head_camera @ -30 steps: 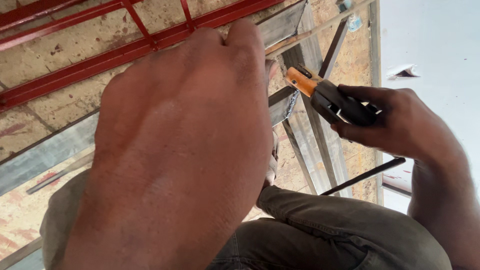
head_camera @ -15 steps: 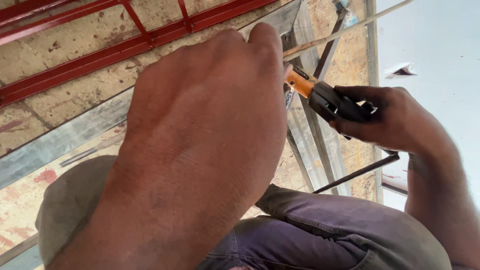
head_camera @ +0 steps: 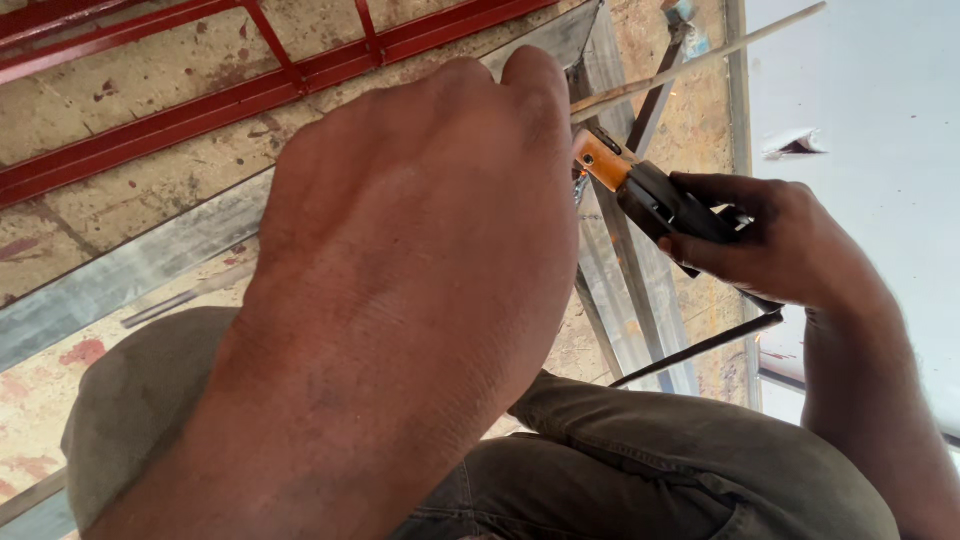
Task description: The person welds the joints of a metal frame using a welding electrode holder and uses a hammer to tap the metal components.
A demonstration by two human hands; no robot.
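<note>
The right hand (head_camera: 790,245) is gripping an orange-and-black electrode holder (head_camera: 650,190), aiming its tip at the grey metal frame (head_camera: 620,250); the left hand (head_camera: 400,300) is raised close before the camera, seemingly shielding the eyes, its grip hidden.

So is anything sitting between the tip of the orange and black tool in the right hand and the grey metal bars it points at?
Cannot tell: the left hand, raised close to the camera, hides the tip of the orange and black tool held by the right hand.

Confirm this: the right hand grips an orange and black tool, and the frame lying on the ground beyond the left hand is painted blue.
Not quite. The right hand does grip the orange and black tool, but the frame beyond the left hand is red, as the head view shows.
</note>
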